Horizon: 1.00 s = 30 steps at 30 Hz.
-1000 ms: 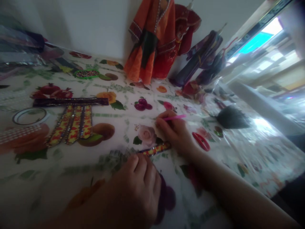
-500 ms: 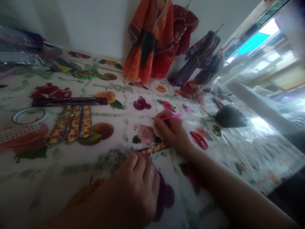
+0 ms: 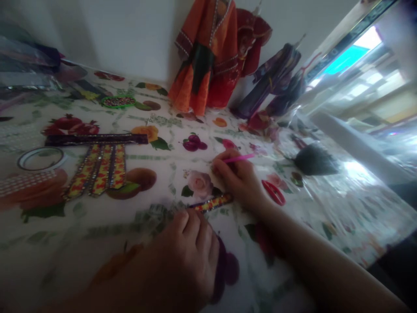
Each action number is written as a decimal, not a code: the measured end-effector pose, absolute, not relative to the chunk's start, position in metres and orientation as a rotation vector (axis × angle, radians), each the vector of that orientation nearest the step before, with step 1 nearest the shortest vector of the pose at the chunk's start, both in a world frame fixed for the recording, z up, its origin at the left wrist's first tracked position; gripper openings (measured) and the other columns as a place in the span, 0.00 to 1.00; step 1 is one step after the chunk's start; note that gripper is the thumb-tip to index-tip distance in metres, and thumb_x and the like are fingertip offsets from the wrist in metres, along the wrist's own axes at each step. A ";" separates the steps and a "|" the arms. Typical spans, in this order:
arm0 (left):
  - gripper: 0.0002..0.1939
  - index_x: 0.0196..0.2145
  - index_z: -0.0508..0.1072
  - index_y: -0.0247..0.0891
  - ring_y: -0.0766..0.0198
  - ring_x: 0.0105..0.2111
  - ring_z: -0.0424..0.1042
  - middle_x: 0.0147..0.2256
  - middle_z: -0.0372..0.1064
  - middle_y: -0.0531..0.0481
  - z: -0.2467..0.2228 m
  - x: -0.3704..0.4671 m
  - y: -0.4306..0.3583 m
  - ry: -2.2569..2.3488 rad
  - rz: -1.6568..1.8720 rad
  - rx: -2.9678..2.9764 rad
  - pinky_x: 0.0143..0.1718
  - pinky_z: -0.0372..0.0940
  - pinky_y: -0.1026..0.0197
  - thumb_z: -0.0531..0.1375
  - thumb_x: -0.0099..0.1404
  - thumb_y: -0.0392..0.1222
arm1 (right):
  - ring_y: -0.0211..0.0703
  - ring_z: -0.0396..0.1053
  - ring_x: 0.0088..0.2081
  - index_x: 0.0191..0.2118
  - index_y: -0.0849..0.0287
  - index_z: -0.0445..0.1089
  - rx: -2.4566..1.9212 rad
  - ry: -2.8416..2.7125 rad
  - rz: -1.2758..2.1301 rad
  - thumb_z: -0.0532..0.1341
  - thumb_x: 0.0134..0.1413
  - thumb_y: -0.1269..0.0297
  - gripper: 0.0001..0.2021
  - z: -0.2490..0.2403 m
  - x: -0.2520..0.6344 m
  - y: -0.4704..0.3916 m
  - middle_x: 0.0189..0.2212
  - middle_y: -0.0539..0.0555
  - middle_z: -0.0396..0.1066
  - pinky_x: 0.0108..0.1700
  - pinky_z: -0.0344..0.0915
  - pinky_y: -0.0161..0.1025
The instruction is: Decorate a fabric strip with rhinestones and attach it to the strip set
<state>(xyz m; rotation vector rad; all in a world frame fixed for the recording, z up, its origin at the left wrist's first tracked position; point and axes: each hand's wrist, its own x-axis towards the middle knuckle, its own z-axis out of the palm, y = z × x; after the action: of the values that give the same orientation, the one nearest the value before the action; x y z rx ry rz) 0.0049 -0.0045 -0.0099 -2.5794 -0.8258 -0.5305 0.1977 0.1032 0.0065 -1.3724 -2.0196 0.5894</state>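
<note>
My left hand [image 3: 192, 252] is at the lower middle of the frame, its fingers bent close together over the near end of a patterned strip [image 3: 211, 203]; the tips are hidden, so I cannot tell whether they pinch or press it. The strip lies on the flower-printed worktop [image 3: 107, 241] just below the frame's centre, its far end reaching the side of my right hand [image 3: 239, 178]. Those fingers are drawn in narrow around a slim pink stick [image 3: 240, 158]. Right of that wrist sits a red oval object [image 3: 266, 186], with a dark heap [image 3: 316, 160] farther right. At left, three matching strips [image 3: 102, 169] hang below a dark band [image 3: 97, 139], beside a white ring [image 3: 61, 164]. An orange garment [image 3: 202, 65] hangs at upper middle.
</note>
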 end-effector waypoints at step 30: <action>0.18 0.39 0.77 0.30 0.52 0.32 0.76 0.35 0.78 0.37 0.015 0.001 -0.001 -0.777 -0.436 -2.682 0.32 0.68 0.52 0.48 0.64 0.29 | 0.37 0.70 0.35 0.38 0.59 0.70 -1.057 -2.258 0.791 0.61 0.60 0.72 0.02 0.026 0.197 0.056 0.32 0.50 0.70 0.36 0.67 0.36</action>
<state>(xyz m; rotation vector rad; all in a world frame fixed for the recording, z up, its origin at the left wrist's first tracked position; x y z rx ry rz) 0.0005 -0.0007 0.0147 -2.6816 -0.7771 -0.4364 0.1972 0.0556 0.0263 -1.0567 -2.2584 0.7912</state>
